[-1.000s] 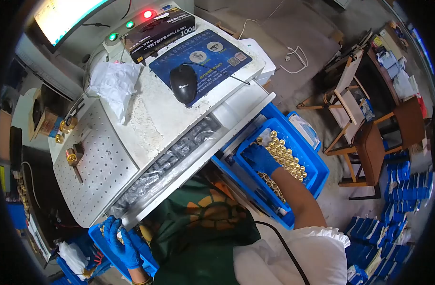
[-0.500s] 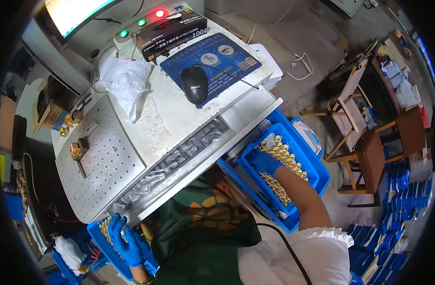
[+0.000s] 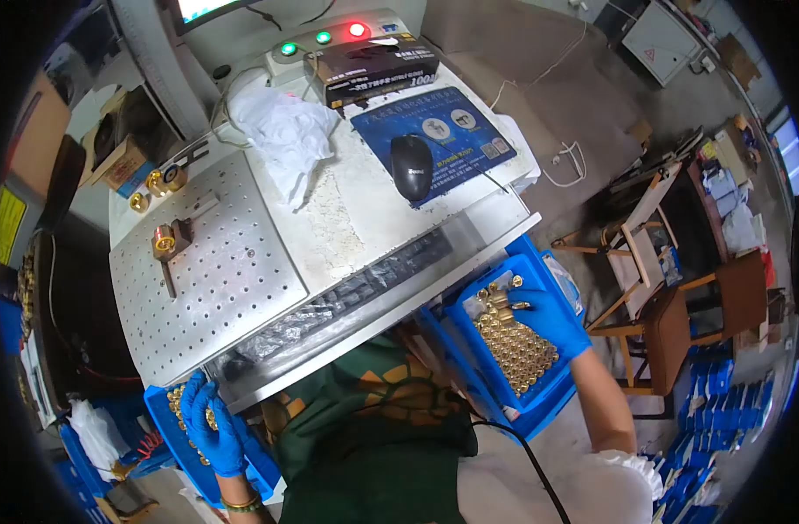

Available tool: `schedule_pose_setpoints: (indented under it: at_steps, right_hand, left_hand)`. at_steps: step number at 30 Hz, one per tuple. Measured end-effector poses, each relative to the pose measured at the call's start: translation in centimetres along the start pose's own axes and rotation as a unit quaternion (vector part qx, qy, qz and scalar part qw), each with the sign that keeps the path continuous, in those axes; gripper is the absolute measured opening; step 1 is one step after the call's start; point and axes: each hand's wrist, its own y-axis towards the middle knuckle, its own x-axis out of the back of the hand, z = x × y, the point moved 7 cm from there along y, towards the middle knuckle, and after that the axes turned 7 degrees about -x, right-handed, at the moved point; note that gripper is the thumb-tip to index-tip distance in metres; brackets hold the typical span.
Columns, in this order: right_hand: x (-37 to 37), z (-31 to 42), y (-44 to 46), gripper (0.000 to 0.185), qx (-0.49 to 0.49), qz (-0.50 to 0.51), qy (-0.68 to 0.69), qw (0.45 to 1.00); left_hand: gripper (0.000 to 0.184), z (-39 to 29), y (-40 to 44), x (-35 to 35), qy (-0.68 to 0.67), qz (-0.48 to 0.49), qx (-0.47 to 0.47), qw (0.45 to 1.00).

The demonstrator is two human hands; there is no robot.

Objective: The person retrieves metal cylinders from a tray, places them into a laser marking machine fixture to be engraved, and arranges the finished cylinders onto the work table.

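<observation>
My right hand (image 3: pixel 546 316), in a blue glove, is over the right blue bin (image 3: pixel 552 371). Its fingers close around a brass fitting (image 3: pixel 499 299) above rows of similar brass fittings (image 3: pixel 513 349). My left hand (image 3: pixel 214 428), also gloved in blue, hangs over the left blue bin (image 3: pixel 160 409), beside the table's front edge. Its fingers are curved and apart, with brass fittings showing behind them; no held piece can be made out. On the perforated metal plate (image 3: pixel 216 253), another brass fitting (image 3: pixel 165 241) sits in a small holder with red light on it.
A black mouse (image 3: pixel 412 168) rests on a blue mat (image 3: pixel 469 131). Behind are a glove box (image 3: pixel 373 72), crumpled white plastic (image 3: pixel 290 140) and lit buttons. An open drawer (image 3: pixel 373 293) juts out in front. Wooden chairs (image 3: pixel 661 327) stand at right.
My right hand has drawn back and up from deep in the right bin, with a brass fitting now showing at its fingers. My left hand remains by the left bin. The view has shifted.
</observation>
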Motion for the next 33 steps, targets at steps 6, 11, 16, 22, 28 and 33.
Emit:
schedule_pose_setpoints:
  at_steps: [6,11,16,22,28,33]
  right_hand:
    - [1.8,14.1,4.8,0.031,-0.055,0.171,0.423,0.888]
    - [-3.1,30.3,13.5,0.028,0.229,0.122,0.142,0.955]
    - [-10.6,40.4,18.0,0.026,0.433,0.048,0.022,0.9]
    - [-13.2,41.5,20.2,0.017,0.437,-0.017,-0.055,0.897]
    - [-3.0,38.8,13.8,0.026,0.441,-0.089,0.092,0.888]
    - [3.6,19.8,6.3,0.021,-0.024,0.108,0.302,0.947]
  left_hand:
    - [0.027,-3.6,7.2,-1.2,-0.032,-0.013,-0.153,0.988]
    - [0.027,-3.4,11.0,-4.3,-0.022,-0.064,-0.225,0.972]
    - [0.027,-3.1,11.0,-5.4,0.036,-0.059,-0.23,0.971]
    - [0.026,-2.9,11.1,-5.6,0.045,-0.055,-0.221,0.973]
    - [0.031,-3.0,11.2,-5.7,0.048,-0.038,-0.2,0.978]
    - [0.058,-2.7,12.3,-6.3,0.053,-0.008,-0.18,0.982]
